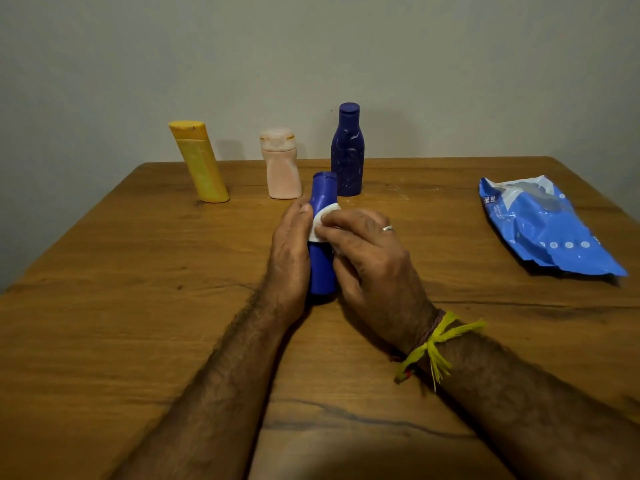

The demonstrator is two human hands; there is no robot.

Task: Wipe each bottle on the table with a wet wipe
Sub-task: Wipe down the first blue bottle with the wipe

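Note:
A blue bottle (322, 268) stands upright on the wooden table (138, 306) between my hands. My left hand (289, 261) grips its left side, the fingers wrapped behind it. My right hand (367, 258) holds a white wet wipe (320, 221) and presses it against the bottle's upper front. Behind stand a yellow bottle (201, 162) leaning left, a pale pink bottle (281, 164) and a dark blue bottle (347, 150), all apart from my hands.
A blue wet-wipe pack (543, 226) lies at the right side of the table, its flap open. A grey wall rises behind the table's far edge. A yellow thread is tied round my right wrist.

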